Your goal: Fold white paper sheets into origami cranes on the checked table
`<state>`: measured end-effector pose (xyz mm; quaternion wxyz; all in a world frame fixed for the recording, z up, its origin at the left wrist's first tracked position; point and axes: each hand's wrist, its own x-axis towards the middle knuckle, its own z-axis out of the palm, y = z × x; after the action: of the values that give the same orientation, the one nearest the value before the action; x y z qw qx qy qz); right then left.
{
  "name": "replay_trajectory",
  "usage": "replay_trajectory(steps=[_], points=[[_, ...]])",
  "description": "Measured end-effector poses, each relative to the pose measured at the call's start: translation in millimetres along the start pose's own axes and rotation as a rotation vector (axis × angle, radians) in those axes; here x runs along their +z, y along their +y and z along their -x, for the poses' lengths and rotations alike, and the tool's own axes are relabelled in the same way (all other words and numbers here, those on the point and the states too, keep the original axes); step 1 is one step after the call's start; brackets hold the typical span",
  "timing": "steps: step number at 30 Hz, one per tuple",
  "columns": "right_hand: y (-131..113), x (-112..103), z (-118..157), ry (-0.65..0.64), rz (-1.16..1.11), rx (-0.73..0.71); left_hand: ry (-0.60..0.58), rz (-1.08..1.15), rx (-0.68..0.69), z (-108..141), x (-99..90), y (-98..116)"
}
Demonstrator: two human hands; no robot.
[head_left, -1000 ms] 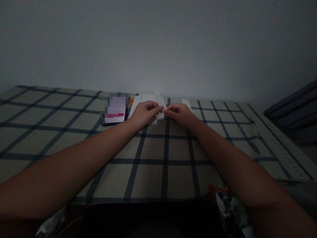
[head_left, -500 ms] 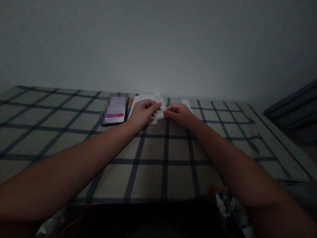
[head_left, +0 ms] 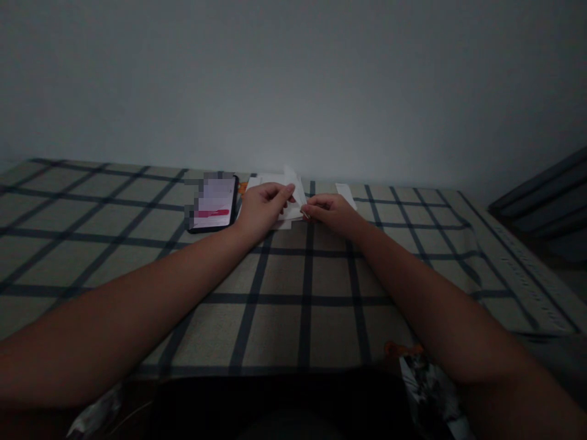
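Holds a white sheet (head_left: 296, 180), rising to a point, over other white papers (head_left: 282, 225) on the checked cloth (head_left: 270, 281), near the pale wall (head_left: 293, 79). With right hand (head_left: 337, 211), pinches the lower right corner of the sheet between thumb and finger, pressed together on it. With left hand (head_left: 262, 209), lies across the papers and touches the left side of the sheet by the thumb; cannot tell whether clamped on it or merely resting there. Has 1 phone (head_left: 215, 201) just left of the papers, with lit screen and pink band, plus 1 small orange thing (head_left: 243, 187) between phone and papers. Has also 1 white strip (head_left: 346, 191) just behind the right hand, partly hidden.
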<state>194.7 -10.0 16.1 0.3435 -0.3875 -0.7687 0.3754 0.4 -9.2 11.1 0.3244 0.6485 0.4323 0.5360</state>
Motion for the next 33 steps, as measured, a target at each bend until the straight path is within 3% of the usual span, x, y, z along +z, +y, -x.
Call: replay_trajectory(steps=[7, 23, 28, 33], points=[[6.5, -0.6, -1.2, -0.023, -0.046, 0.019, 0.017, -0.057, 0.016, 2.6, 0.1, 2.6], [7.9, 0.3, -1.8, -0.022, -0.164, 0.046, 0.046, 0.072, 0.043, -1.5, 1.1, -3.3], [4.3, 1.1, -1.1, 0.022, -0.124, 0.041, -0.032, 0.156, -0.054, -3.3, 1.7, -6.5], [5.3, -0.4, -1.5, 0.043, -0.084, -0.001, -0.172, 0.063, -0.148, 2.1, 3.4, -2.2]])
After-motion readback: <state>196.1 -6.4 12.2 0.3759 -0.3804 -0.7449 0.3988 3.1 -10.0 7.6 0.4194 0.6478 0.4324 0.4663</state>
